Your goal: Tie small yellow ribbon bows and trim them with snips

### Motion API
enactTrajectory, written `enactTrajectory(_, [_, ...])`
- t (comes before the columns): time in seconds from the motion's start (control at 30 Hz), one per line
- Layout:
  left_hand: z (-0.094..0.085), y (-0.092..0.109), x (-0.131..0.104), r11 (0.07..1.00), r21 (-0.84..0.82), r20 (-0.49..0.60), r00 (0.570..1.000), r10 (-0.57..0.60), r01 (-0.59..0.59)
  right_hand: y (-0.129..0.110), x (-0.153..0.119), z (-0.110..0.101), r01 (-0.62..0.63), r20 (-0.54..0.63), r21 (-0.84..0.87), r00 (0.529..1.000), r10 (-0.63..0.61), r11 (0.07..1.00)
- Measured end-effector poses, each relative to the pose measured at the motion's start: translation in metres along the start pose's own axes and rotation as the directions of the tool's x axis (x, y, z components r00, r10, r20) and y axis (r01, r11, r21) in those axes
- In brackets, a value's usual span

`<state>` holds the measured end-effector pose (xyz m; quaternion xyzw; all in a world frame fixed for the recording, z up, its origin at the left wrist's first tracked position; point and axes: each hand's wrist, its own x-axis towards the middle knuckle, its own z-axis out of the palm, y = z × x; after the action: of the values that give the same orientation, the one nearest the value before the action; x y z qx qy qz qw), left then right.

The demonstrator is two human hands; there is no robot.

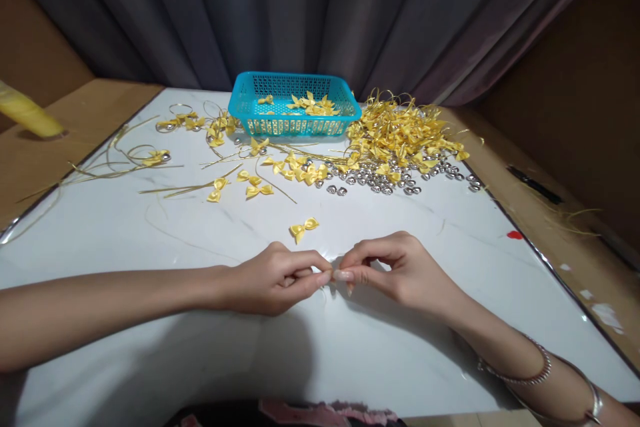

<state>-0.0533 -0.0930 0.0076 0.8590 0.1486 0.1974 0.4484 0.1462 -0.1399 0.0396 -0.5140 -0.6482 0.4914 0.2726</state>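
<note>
My left hand [290, 278] reaches in from the left, thumb and forefinger pinched together. Tip to tip with it, my right hand [387, 271] is closed in a pinch too. What lies between the fingertips is too small and covered to make out; a faint thin strand shows just below them. Just beyond the hands a yellow ribbon bow [304, 229] lies alone on the white marbled table [200, 367]. Bracelets circle my right forearm.
A blue plastic basket [295, 125] holding some yellow bows stands at the back. Right of it rises a heap of yellow bows with gold cords [400, 127]. Small silver bells or beads [370, 177] spread before it. Loose gold cords [120, 163] lie left. A black pen [535, 183] rests far right.
</note>
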Motion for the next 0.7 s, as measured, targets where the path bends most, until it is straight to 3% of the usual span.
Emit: enactTrajectory(0.7, [0.0017, -0.0031, -0.001, 1.0, -0.012, -0.017, 1.0, 0.021, -0.021, 0.0021, 0.0003, 0.0009, 0.017, -0.011, 0.005, 1.0, -0.016, 1.0])
